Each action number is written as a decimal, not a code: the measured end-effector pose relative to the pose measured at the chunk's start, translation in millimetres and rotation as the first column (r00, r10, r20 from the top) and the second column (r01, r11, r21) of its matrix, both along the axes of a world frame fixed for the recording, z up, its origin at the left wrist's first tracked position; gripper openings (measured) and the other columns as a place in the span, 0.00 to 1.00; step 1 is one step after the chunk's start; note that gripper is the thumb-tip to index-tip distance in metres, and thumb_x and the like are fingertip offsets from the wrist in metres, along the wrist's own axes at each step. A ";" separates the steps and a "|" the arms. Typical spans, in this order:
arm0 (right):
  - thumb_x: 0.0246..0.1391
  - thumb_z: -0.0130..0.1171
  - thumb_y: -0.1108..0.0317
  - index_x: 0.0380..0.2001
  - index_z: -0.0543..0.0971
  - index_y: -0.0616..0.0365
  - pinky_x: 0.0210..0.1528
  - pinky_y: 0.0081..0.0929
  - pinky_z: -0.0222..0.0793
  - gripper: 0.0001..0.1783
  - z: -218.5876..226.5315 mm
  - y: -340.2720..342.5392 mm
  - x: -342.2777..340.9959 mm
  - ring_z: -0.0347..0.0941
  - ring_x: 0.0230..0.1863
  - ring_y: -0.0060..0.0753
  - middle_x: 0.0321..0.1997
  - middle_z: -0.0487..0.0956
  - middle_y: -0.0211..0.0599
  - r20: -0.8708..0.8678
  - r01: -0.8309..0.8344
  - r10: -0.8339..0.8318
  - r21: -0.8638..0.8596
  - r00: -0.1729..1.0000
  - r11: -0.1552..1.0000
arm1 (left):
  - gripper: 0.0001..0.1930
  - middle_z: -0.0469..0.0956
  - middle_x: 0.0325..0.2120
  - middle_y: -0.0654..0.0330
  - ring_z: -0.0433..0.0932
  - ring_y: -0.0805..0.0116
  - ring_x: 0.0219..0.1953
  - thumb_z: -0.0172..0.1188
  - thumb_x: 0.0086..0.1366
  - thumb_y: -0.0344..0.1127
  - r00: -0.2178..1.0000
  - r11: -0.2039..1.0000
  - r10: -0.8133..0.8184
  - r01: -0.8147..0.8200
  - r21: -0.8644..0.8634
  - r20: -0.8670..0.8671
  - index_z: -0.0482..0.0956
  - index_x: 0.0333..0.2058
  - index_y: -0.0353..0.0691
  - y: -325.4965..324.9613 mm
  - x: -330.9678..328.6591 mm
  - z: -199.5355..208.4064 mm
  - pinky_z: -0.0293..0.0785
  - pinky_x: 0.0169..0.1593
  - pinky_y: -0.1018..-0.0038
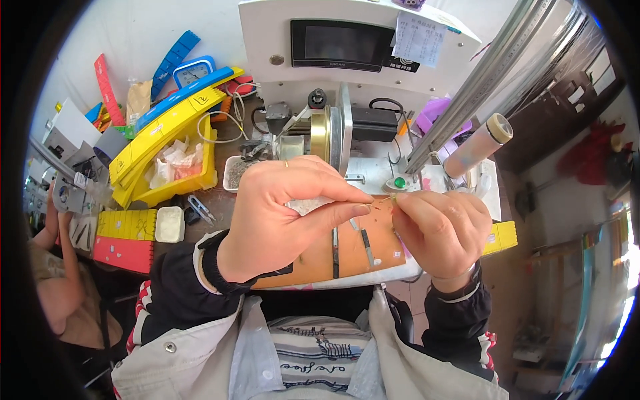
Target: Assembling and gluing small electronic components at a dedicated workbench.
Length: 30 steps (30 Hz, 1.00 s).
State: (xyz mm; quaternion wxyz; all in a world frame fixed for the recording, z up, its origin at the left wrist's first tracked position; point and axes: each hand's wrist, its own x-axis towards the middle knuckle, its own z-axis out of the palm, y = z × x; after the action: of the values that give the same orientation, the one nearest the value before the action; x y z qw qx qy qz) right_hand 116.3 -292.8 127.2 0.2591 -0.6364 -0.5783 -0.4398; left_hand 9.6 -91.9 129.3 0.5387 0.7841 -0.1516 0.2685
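Observation:
My left hand (283, 213) is closed in a pinch, thumb against forefinger, above an orange-brown work mat (307, 265). Facing it, my right hand (440, 227) pinches too, its fingertips close to those of the left. A thin, light-coloured strand (383, 199) runs between the two pinches; its exact kind is too fine to make out. Two slim tools lie on the mat beneath the hands: a dark stick (336, 257) and a dark-and-grey one (367, 245). A black band circles my left wrist.
Behind the mat stands a white machine with a screen (341, 44), a brass-coloured wheel (320, 137) and a green button (399, 182). A yellow bin (177, 190) and white dish (170, 225) are left; a bottle (479, 145) stands right. Another person's arm (60, 280) shows far left.

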 end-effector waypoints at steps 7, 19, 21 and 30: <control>0.38 0.71 0.77 0.34 0.82 0.51 0.29 0.27 0.68 0.16 4.7 2.1 -11.6 0.75 0.25 0.32 0.28 0.81 0.27 -0.039 0.055 -0.058 -0.063 0.998 0.996 | 0.08 0.84 0.27 0.55 0.81 0.64 0.31 0.71 0.52 0.21 0.993 0.992 0.117 -0.117 0.047 0.002 0.87 0.33 0.35 -3.9 -4.6 2.9 0.75 0.37 0.73; 0.38 0.67 0.83 0.29 0.79 0.56 0.24 0.32 0.62 0.13 -23.8 18.8 -16.9 0.68 0.20 0.34 0.24 0.77 0.31 -0.008 0.031 -0.032 -0.012 0.999 0.999 | 0.04 0.81 0.23 0.59 0.78 0.58 0.31 0.68 0.57 0.34 0.965 0.972 0.231 -0.234 0.008 0.121 0.85 0.29 0.41 -6.3 -17.4 -21.5 0.72 0.41 0.66; 0.38 0.68 0.82 0.29 0.78 0.56 0.23 0.32 0.61 0.14 -20.3 20.7 -17.6 0.68 0.20 0.36 0.23 0.75 0.32 0.009 0.001 -0.001 -0.030 1.000 1.000 | 0.04 0.81 0.23 0.59 0.78 0.57 0.32 0.68 0.56 0.33 0.977 0.981 0.195 -0.194 -0.014 0.092 0.86 0.29 0.41 -6.8 -15.9 -25.7 0.71 0.41 0.66; 0.48 0.75 0.62 0.25 0.85 0.50 0.24 0.27 0.70 0.08 -22.1 23.8 -27.7 0.74 0.21 0.31 0.20 0.78 0.28 0.033 0.054 -0.053 -0.005 0.998 0.999 | 0.07 0.81 0.25 0.56 0.77 0.54 0.34 0.64 0.57 0.35 0.981 0.980 0.189 -0.191 -0.059 -0.049 0.86 0.29 0.39 -8.7 -24.8 -30.0 0.71 0.41 0.65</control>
State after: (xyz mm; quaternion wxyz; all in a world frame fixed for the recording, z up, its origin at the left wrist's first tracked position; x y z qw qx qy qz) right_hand 88.7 -269.0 105.1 0.2357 -0.6450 -0.5666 -0.4554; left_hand -15.2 -100.6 99.3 0.5381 0.7832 -0.0559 0.3065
